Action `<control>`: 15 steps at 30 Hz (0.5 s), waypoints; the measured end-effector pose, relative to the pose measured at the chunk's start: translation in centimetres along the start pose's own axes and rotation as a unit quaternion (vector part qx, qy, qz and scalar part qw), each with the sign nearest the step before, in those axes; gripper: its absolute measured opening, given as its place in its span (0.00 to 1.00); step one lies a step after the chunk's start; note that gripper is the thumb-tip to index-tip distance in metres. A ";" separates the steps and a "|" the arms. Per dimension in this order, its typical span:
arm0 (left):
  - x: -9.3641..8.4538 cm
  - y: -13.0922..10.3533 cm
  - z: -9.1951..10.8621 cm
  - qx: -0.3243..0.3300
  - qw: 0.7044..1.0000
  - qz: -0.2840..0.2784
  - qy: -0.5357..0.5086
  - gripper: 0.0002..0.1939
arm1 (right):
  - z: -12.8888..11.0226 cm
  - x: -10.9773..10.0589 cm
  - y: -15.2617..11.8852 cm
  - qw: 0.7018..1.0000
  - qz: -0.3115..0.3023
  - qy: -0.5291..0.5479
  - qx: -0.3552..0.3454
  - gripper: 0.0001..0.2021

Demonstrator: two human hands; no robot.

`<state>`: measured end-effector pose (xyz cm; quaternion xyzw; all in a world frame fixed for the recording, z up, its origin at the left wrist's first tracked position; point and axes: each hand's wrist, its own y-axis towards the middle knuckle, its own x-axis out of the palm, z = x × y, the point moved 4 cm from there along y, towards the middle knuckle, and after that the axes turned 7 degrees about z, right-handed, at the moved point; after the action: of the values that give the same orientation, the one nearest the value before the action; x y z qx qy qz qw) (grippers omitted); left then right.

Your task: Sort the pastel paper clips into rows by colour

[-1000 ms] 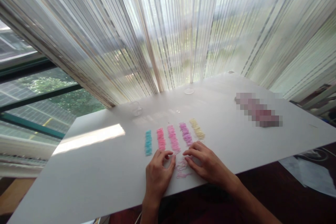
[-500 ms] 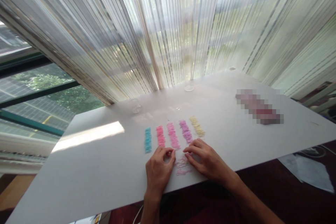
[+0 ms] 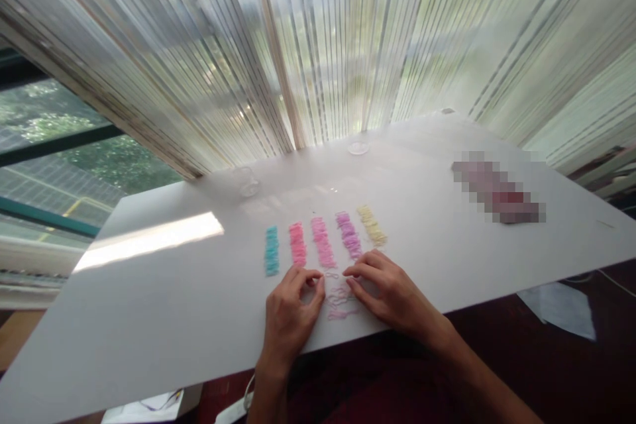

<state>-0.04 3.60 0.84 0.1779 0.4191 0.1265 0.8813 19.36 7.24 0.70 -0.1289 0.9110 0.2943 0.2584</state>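
Five short columns of small coloured loops lie side by side on a white table [image 3: 199,318]: teal [image 3: 271,250], hot pink [image 3: 298,244], light pink [image 3: 324,242], purple [image 3: 348,235] and pale yellow [image 3: 371,224]. My left hand [image 3: 293,301] is below the hot pink column, thumb and forefinger pinched at a small pale pink loop [image 3: 332,275]. Just right of that loop is my right hand [image 3: 385,285], its thumb and fingers slightly apart with nothing visible between them. Loose pale pink loops [image 3: 342,305] lie between the hands, near the table's front edge.
Two clear round objects [image 3: 248,182] [image 3: 358,148] stand near the back edge by the striped curtain [image 3: 318,46]. A blurred reddish item [image 3: 501,192] lies at the right. Sunlight falls on the table's left. Papers [image 3: 559,308] are below the right side.
The view has shifted slightly. A pale pink loop now shows between my hands, just below the light pink column. My right hand's thumb and fingers remain slightly apart.
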 end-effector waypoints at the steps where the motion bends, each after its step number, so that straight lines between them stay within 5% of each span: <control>1: -0.1 -0.1 0.0 -0.005 1.000 0.000 -0.008 0.06 | 0.0 0.0 0.0 1.000 -0.001 0.002 0.002 0.07; 10: -0.2 -0.1 0.7 0.018 0.999 -0.048 0.004 0.08 | -0.7 0.2 0.0 0.995 -0.085 -0.047 -0.020 0.09; 15: 0.0 -0.1 0.6 0.019 0.999 -0.036 0.028 0.11 | -0.6 0.5 0.1 0.995 -0.069 -0.071 -0.023 0.10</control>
<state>0.45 3.34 1.19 0.1756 0.4521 0.0914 0.8697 18.61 6.91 0.88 -0.1767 0.8720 0.3053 0.3393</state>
